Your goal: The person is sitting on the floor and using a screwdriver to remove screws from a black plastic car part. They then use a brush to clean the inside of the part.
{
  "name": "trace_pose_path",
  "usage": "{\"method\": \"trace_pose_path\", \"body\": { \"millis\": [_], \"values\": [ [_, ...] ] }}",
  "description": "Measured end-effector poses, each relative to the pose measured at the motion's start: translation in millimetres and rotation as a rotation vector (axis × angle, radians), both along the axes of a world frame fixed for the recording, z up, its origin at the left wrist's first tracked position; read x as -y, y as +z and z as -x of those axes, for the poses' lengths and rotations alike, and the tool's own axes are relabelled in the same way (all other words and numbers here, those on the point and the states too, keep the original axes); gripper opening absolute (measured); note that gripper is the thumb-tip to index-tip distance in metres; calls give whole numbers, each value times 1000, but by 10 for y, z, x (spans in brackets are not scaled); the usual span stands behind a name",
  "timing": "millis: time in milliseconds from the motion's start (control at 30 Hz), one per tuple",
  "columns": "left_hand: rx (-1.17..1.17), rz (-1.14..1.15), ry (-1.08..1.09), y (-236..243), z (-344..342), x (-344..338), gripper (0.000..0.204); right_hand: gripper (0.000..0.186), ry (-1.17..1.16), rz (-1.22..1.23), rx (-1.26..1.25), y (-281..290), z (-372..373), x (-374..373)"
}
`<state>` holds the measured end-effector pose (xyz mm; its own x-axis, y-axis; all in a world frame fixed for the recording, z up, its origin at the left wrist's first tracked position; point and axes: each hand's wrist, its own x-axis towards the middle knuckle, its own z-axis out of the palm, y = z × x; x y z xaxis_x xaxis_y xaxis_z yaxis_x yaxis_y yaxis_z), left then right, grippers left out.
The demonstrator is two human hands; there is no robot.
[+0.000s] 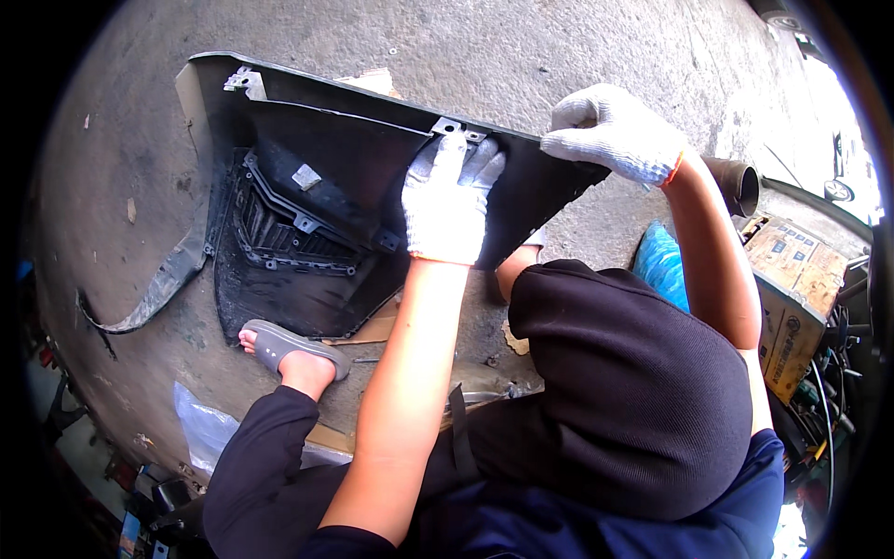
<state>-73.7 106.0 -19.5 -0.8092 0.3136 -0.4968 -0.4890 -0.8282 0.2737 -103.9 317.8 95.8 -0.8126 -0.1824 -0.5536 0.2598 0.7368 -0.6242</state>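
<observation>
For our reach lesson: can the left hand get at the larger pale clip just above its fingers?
Probably yes: the left hand lies against the black panel, close below the larger pale clip, and nothing visible blocks the way.

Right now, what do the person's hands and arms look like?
The left hand and right hand wear white knitted gloves with orange edging at the cuffs. The forearms are bare, and short dark blue sleeves show higher up.

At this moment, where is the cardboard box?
In the head view, the cardboard box is far right, beside the person's right arm and below the metal pipe.
</observation>
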Motion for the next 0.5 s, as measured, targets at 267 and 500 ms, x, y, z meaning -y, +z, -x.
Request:
{"method": "trace_pose_path", "body": {
  "millis": [267, 500],
  "values": [
    [178, 141, 172, 201, 56, -205, 22, 32, -8, 13, -76, -67, 52, 49],
    [313, 222, 158, 235, 23, -385, 28, 22, -161, 76, 65, -122, 36, 2]
  ]
}}
